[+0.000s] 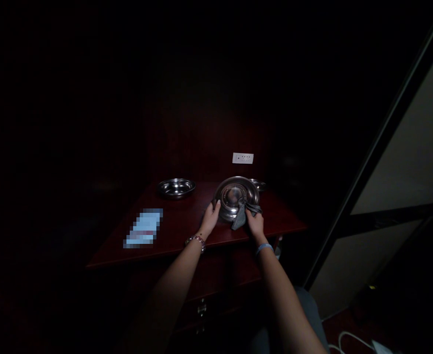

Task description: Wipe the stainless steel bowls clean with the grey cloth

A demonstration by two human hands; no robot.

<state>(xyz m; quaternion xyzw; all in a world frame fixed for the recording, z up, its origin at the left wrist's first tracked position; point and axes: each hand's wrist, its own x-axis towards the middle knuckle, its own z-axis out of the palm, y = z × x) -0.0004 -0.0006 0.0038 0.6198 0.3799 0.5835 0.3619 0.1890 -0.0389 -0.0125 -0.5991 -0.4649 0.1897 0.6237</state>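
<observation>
A round steel plate point(234, 192) is tilted up above the front part of the dark red table, its ringed face toward me. My left hand point(211, 216) grips its lower left rim, thumb on the near face. In my right hand point(255, 223) is a grey cloth point(240, 216), pressed against the plate's lower right side; one end of the cloth hangs down. Behind the plate on the right, a second steel dish point(258, 185) is partly hidden. A shiny steel bowl point(176, 188) sits at the back left of the table.
The dark red table point(187, 228) has a blurred-out light blue item point(144, 228) on its left. A white socket panel point(242, 158) is on the back wall. Drawer handles point(201, 308) show below the tabletop. At lower right, a white cable point(353, 336) lies on the floor.
</observation>
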